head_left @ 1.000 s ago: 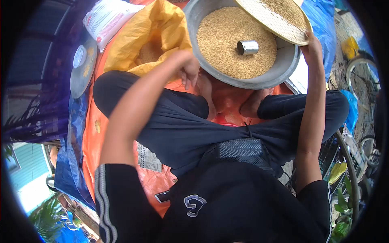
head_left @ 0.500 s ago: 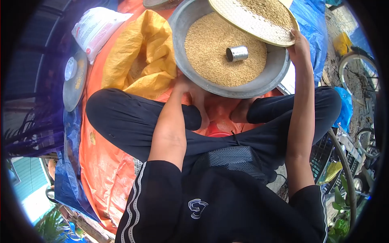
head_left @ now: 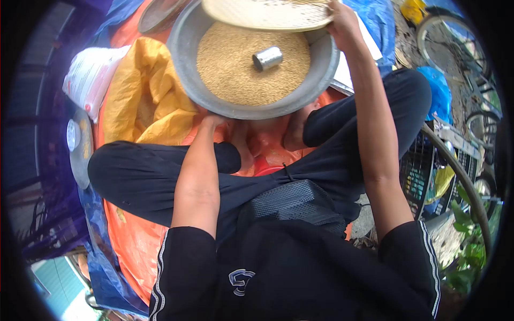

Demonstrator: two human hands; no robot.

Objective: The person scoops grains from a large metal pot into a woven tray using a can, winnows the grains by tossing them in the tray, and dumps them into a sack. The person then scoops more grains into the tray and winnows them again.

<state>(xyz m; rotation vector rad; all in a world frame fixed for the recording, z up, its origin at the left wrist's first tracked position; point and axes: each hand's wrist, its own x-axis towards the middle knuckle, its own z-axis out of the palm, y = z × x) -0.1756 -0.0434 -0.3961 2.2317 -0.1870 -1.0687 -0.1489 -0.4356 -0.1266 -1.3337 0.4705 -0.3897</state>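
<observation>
My right hand (head_left: 344, 25) grips the right end of a pale woven winnowing tray (head_left: 267, 18), its fingers wrapped over the rim. The tray is held above the far side of a large grey basin (head_left: 184, 69), and the top of the view cuts it off. Some grain shows along its upper edge. Golden unhusked grain (head_left: 235, 69) fills much of the basin. On that grain a shiny metal can (head_left: 267, 58) lies on its side. Close to the basin's near left rim is my left hand (head_left: 216, 121), its fingers hidden by the rim.
An open yellow sack (head_left: 144, 107) stands left of the basin, with a white printed bag (head_left: 92, 77) beyond it. A grey lid-like disc (head_left: 83, 155) carries a small clear cup (head_left: 73, 135). Orange tarpaulin (head_left: 134, 235) covers the ground. Black crates (head_left: 420, 171) and bicycle wheels (head_left: 450, 45) are at right.
The view has shifted, so most things sit further left. My right hand has moved the winnowing tray farther away over the basin, and less of its inside shows. My left hand stays near the rim.
</observation>
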